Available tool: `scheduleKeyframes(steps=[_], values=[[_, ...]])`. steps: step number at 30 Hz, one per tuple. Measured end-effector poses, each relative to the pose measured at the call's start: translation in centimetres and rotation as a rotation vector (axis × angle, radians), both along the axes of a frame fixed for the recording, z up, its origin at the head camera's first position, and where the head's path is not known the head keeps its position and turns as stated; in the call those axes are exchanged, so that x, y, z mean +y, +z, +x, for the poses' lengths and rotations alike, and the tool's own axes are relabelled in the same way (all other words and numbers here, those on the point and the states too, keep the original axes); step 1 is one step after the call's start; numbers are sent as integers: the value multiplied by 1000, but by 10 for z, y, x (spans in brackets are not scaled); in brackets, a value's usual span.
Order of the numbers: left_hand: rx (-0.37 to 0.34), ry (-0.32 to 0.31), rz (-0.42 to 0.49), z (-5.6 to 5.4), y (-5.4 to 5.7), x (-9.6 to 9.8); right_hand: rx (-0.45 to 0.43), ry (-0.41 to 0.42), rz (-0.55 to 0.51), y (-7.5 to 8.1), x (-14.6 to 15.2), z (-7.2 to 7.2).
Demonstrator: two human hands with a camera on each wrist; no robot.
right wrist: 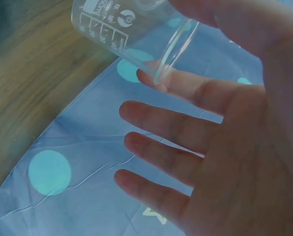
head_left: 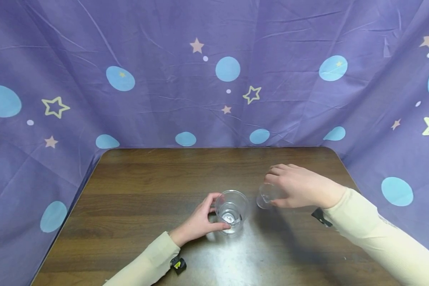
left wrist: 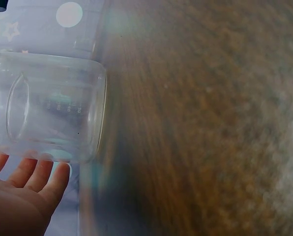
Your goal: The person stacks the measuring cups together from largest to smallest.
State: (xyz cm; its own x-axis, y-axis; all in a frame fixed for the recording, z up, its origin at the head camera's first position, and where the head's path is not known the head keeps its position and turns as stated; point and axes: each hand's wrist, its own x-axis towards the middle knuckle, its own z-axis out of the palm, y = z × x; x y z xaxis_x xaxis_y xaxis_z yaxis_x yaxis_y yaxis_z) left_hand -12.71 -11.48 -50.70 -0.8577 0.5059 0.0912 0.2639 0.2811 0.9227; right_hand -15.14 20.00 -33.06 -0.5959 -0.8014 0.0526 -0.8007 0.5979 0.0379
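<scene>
My left hand (head_left: pixel 202 219) holds a large clear glass beaker (head_left: pixel 244 206) near the middle of the table, thumb on the near side and fingers behind. In the left wrist view, its fingertips touch the wall of that beaker (left wrist: pixel 43 110). A smaller clear rim and printed marks show inside the wall, apparently a nested beaker. Further right, my right hand (head_left: pixel 296 186) pinches a smaller clear beaker (head_left: pixel 261 200) near its rim. The right wrist view shows this beaker (right wrist: pixel 114 29) with white printed graduations, between thumb and index finger; the other fingers are extended. Whether its base touches the table is unclear.
A brown wood-grain table (head_left: pixel 146 171) lies under both hands. Purple curtain (head_left: pixel 164 99) with stars and dots hangs behind the table and along both sides. Black devices are strapped at the left wrist (head_left: pixel 178 264) and right wrist (head_left: pixel 321 217).
</scene>
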Motion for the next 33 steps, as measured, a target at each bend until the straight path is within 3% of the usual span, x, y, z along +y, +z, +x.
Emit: scheduleKeyframes(steps=[15,22,33], values=[[12,2,4,0,1,0,-3,22,25,7,-24,-2],[-15,2,-11,-1,2,1,-38,27,25,9,-38,-4],[7,-5,5,-2,-1,0,-26,106,-9,4,-53,-7]])
